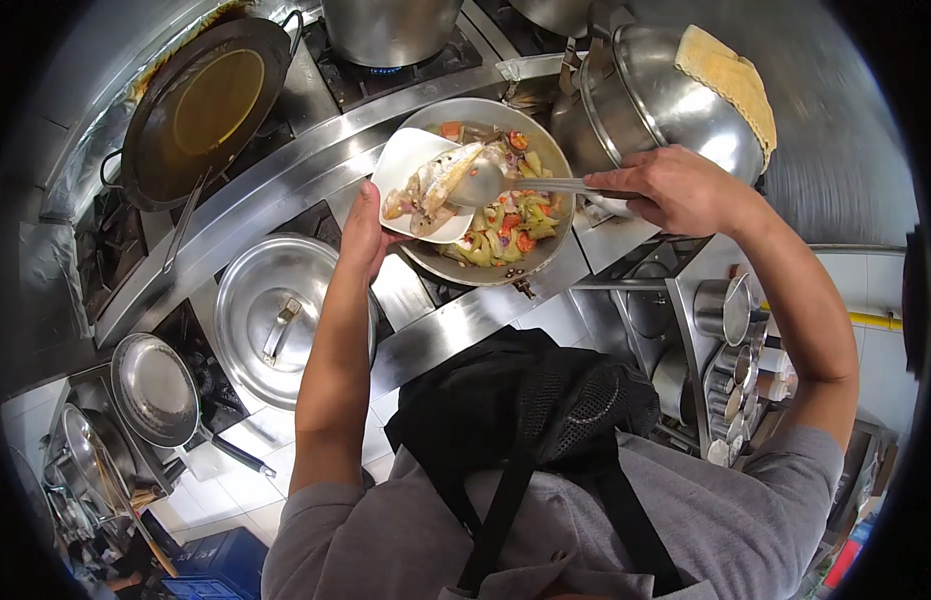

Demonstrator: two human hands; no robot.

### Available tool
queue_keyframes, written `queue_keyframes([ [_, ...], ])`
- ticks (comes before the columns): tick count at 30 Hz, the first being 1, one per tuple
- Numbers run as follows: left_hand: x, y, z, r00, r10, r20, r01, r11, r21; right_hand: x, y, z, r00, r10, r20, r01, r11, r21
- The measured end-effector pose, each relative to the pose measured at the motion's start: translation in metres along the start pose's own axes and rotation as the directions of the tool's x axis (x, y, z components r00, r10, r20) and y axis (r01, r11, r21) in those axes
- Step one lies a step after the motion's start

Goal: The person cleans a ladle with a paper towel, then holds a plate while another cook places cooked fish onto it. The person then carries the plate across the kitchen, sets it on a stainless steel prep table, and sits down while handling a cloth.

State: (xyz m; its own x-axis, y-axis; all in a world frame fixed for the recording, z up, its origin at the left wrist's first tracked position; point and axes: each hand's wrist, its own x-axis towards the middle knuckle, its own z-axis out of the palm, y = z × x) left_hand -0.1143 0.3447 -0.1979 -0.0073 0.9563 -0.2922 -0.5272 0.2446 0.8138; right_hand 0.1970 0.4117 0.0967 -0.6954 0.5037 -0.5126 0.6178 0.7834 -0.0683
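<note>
My left hand (362, 232) holds a white square plate (394, 160) by its left edge, over the left part of a round pan. Pieces of fish (444, 182) lie on the plate. In my right hand (676, 188) is the handle of a metal ladle (478, 185), whose bowl meets the fish at the plate's right side. Below them, the pan (558, 160) holds chopped green and red vegetables (506, 232) in some liquid. The plate and ladle hide part of the pan's contents.
A wok of oil (221, 100) stands at the upper left, a large lidded pot (276, 320) at the lower left and a frying pan (156, 390) beyond. A big steel bowl (701, 95) with a yellow cloth (726, 75) is at the upper right. A burner flame shows under the top pot (391, 30).
</note>
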Motion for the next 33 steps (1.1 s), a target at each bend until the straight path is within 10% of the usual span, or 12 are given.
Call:
queue_keyframes([
  [7,-0.006,-0.016,-0.006,0.999,0.041,-0.017,-0.043,0.989,-0.140,0.015,0.000,-0.047,0.956,0.010,0.293,-0.050,0.990,0.129],
  [19,-0.043,0.001,-0.040,0.963,0.157,-0.218,-0.182,0.978,-0.101,0.005,0.040,0.021,0.943,0.323,0.082,-0.314,0.944,-0.105],
  [33,-0.092,0.003,-0.046,0.931,0.145,-0.336,-0.174,0.983,-0.059,0.058,0.045,0.050,0.952,0.240,0.188,-0.210,0.964,-0.164],
])
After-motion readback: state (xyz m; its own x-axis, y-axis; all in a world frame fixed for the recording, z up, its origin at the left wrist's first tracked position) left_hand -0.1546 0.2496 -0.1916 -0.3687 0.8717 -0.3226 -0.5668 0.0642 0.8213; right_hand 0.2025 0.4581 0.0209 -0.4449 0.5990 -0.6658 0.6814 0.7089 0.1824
